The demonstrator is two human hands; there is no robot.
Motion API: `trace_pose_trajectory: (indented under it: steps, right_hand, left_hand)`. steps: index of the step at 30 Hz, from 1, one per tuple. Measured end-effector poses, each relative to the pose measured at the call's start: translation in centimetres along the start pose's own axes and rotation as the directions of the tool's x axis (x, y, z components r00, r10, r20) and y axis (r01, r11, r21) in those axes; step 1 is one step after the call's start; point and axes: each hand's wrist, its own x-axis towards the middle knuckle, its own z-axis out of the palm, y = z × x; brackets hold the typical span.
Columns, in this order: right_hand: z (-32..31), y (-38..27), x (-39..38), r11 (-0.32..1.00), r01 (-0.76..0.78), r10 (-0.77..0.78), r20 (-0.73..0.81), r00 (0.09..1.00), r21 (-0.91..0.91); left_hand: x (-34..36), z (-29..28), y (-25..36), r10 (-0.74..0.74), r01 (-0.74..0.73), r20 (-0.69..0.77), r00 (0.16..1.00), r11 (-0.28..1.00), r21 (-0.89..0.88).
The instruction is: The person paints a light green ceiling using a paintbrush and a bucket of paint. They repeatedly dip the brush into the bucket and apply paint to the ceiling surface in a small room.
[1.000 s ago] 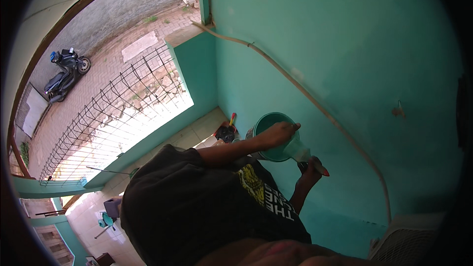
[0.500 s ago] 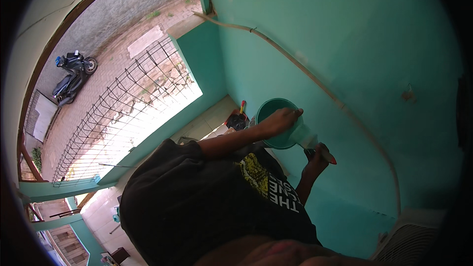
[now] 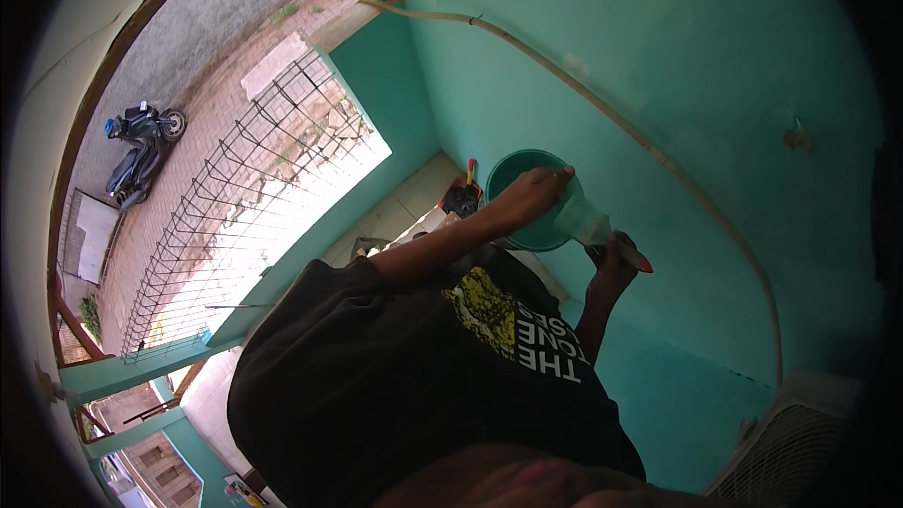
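Note:
A green bucket (image 3: 508, 174) is in front of my torso, its round mouth facing up toward me. My left hand (image 3: 538, 196) reaches across the mouth, with its fingers closed at the far right rim. My right hand (image 3: 613, 261) is wrapped around the handle of a wide paintbrush (image 3: 585, 222). The red-tipped end of the handle sticks out past that hand. The brush's broad, pale head lies at the bucket's right rim, close to my left fingers. How deep the bucket's contents are, I cannot tell.
A green wall (image 3: 705, 66) rises on the right, with a bent pipe (image 3: 602, 103) along it. A red dustpan (image 3: 450, 199) with a black bag lies behind the bucket. Wire mesh (image 3: 254, 198) fills the opening at left, a motorbike (image 3: 141, 152) beyond. A fan-like grille (image 3: 790, 447) stands lower right.
The bucket, both hands and the brush are higher in the picture, while the background has shifted too. Both hands keep their holds, and the brush stays at the rim.

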Motion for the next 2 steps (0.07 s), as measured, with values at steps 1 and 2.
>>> trace_pose_trajectory:
  steps: [1,2]
  right_hand:
    - [0.16,-0.13,-0.08,1.0,-0.006,0.006,0.007,1.0,0.027]
    - [0.17,-0.25,-0.01,0.999,-0.021,0.02,0.022,1.0,0.042]
  left_hand:
    - [-0.09,-0.04,0.11,0.0,0.0,-0.007,1.0,1.0,0.003]
    - [-0.13,-0.04,0.12,-0.001,0.001,-0.006,1.0,1.0,0.003]
